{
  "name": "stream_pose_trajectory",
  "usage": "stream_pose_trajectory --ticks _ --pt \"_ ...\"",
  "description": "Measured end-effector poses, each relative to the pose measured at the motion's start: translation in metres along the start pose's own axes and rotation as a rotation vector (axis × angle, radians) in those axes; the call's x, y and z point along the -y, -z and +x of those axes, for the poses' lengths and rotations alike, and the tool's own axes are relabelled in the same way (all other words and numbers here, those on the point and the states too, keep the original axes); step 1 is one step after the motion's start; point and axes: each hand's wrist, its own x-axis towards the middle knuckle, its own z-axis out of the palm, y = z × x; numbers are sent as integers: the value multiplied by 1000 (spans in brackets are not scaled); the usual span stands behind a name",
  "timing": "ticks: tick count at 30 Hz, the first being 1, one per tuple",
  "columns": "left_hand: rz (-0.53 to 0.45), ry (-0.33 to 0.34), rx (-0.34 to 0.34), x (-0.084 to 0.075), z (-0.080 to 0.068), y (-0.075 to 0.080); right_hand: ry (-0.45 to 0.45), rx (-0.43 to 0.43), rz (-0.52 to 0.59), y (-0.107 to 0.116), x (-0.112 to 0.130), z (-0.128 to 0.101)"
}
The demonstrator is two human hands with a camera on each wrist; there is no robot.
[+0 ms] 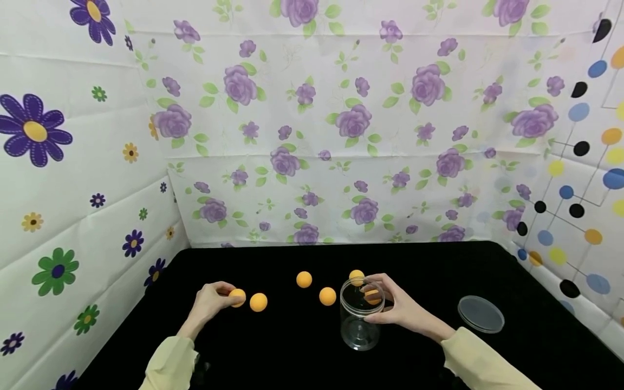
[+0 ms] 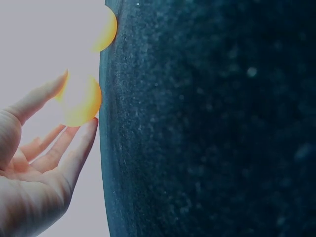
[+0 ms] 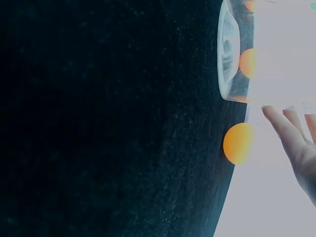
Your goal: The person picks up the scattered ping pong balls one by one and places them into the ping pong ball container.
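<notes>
At the left, my left hand (image 1: 210, 302) pinches an orange ball (image 1: 237, 297) between thumb and fingers. In the left wrist view this ball (image 2: 81, 101) sits at the tabletop, with the thumb on one side and fingertips on the other. My right hand (image 1: 397, 307) grips a clear jar (image 1: 359, 330) near its uncovered rim; the jar stands upright. Beside the jar, partly hidden by the right fingers, is another orange ball (image 1: 373, 297). The right wrist view shows a ball (image 3: 238, 143) on the table outside the jar (image 3: 228, 49).
Right of the left hand lies an orange ball (image 1: 258, 302). Farther back are more balls (image 1: 304, 279), (image 1: 327, 296), and one ball (image 1: 356, 275) behind the jar rim. A clear round lid (image 1: 481, 314) lies right on the black tabletop (image 1: 273, 352). Patterned curtains (image 1: 331, 179) enclose it.
</notes>
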Motion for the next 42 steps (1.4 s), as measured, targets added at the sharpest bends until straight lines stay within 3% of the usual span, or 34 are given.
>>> stream_pose_trajectory --ticks 13,37,42 --pt "18 -26 -14 -4 1 2 -7 23 3 -3 -1 3" --pt "-31 -55 24 -25 5 -2 -3 62 -6 -2 1 5" --pt "-20 -77 2 -34 8 -5 -14 62 3 -2 1 3"
